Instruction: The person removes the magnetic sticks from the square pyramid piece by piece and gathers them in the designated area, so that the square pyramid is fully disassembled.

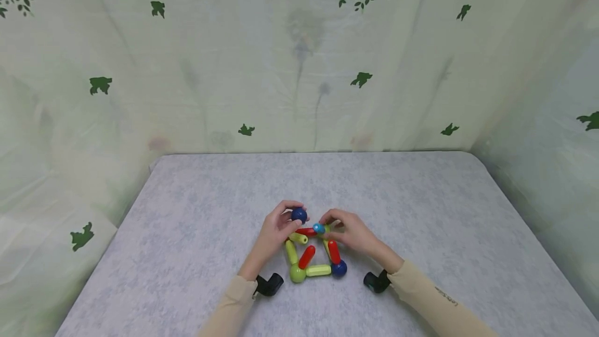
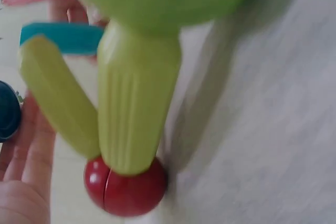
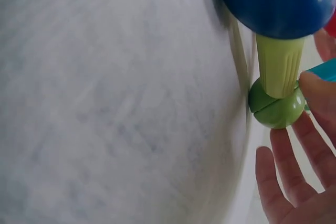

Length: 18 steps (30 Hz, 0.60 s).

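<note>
Two hands at frame's far edge: left hand [image 1: 273, 233] grips dark blue ball [image 1: 299, 215] just left of teal ball [image 1: 318, 228], pinched by right hand [image 1: 352, 233].

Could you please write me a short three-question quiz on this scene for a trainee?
1. True or false: the left hand holds a dark blue ball above the toy frame.
2. Multiple choice: the ball at the frame's near left corner is A) red, B) green, C) white.
3. Short answer: what does the right hand touch at the top of the frame?

Key
1. True: its fingers curl round the dark blue ball.
2. B: the green ball joins a yellow-green stick that runs to another blue ball.
3. The light blue piece, beside a red stick; the table is grey.
</note>
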Tool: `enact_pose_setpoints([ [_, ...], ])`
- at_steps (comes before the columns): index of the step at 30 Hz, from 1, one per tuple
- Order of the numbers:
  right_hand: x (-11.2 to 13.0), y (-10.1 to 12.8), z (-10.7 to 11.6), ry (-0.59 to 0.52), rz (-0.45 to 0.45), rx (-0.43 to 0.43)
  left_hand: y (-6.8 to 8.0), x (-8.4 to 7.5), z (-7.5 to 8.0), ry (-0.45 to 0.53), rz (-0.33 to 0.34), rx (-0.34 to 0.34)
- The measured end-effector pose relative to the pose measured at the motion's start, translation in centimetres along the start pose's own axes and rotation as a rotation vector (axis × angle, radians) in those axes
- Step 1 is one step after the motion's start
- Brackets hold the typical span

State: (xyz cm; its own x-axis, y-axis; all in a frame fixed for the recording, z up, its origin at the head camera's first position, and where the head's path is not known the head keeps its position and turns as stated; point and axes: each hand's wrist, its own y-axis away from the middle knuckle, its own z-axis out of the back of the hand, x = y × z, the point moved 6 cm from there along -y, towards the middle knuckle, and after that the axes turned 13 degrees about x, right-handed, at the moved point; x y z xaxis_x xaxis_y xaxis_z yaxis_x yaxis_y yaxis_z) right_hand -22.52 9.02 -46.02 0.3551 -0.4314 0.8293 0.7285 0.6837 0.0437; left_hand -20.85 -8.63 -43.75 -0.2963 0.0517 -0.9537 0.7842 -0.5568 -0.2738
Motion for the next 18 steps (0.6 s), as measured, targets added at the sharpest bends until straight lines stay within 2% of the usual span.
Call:
enact_pose_setpoints([
  [4,-0.5,0.2,0.0,0.0,-0.016,0.002,-0.4,-0.2,0.9,-0.056,0.04,-0.035],
  [10,-1.0,1.3,0.6,-0.006,-0.027,-0.024,-1.1,1.6,2.4,-0.141,0.088,-0.087],
  [18,-1.9,2.9,1.6,-0.006,-0.034,-0.064,-2.7,3.0,3.5,-0.286,0.157,-0.098],
])
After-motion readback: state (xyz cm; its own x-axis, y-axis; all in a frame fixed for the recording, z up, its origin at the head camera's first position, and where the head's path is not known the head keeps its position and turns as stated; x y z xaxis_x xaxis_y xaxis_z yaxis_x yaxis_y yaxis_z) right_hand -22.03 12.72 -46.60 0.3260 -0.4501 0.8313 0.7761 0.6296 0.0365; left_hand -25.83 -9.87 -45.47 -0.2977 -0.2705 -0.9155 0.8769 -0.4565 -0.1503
